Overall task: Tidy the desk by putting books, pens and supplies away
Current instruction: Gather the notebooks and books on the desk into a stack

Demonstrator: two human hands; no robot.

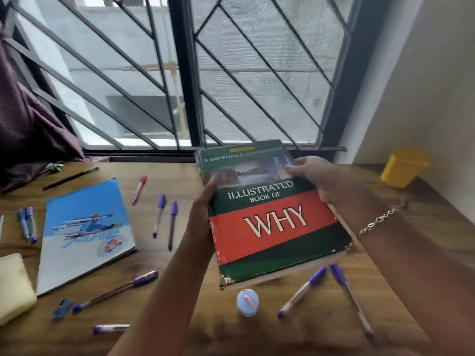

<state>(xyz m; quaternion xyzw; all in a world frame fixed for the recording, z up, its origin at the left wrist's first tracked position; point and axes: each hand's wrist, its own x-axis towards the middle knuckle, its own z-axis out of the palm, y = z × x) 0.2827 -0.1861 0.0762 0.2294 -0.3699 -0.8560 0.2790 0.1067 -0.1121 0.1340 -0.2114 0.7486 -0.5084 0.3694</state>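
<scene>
You hold the book (pixel 272 217), green with a red band, in both hands over the middle of the desk (pixel 401 235), its cover facing up at you. Your left hand (pixel 203 222) grips the spine side, thumb lying on the cover and fingers out of sight beneath. Your right hand (pixel 316 176) grips the far right edge, thumb on the cover and fingers curled under; a bracelet (pixel 376 222) sits on that wrist. The one container is a yellow cup (pixel 402 167) in the far right corner by the wall, well apart from the book; it is blurred and seen from the side, so you cannot tell what it holds. Loose on the desk are a blue notebook (pixel 84 235) to the left, a red pen (pixel 139 189) and two purple pens (pixel 162 214) between notebook and book, two more crossing pens (pixel 303 291) near the book's near corner, and a small round pale-blue thing (pixel 247 302) just beside that corner.
</scene>
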